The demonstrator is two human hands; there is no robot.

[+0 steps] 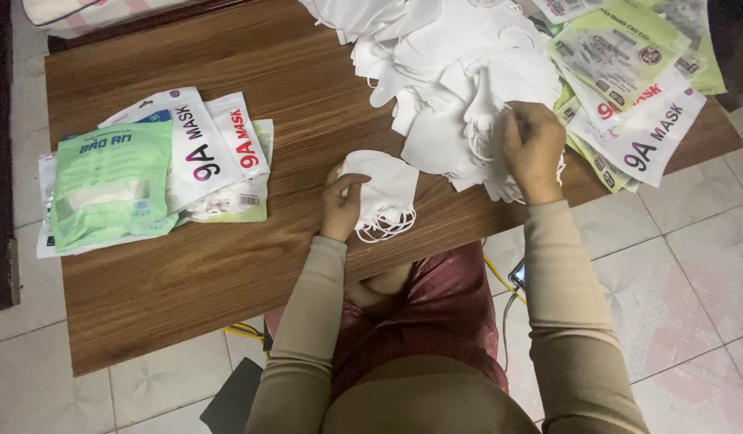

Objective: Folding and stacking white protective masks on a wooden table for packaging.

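In the head view, the person sits at a brown wooden table (186, 273) and looks down on both hands. The left hand (342, 205) rests near the front edge of the table, its fingers (351, 186) curled around the left side of a small stack of white face masks (381, 193). The stack lies flat on the table, with its thin ear loops spilling out toward the person at the lower edge.

The right hand (534, 149) is further right and a little further back, at the near edge of a large loose heap of white masks (452, 72) that covers the far middle of the table. Its fingers are bent together and pinch white mask material at the heap's edge; which single mask they hold cannot be told.

Right of the heap, a pile of flat printed pouches (637, 88), white and pale green, reaches the table's right corner, just beside the right hand. On the left part of the table, well apart from both hands, lies another pile of filled pouches (154, 173), with a green one on top. Pale floor tiles (685, 265) surround the table.
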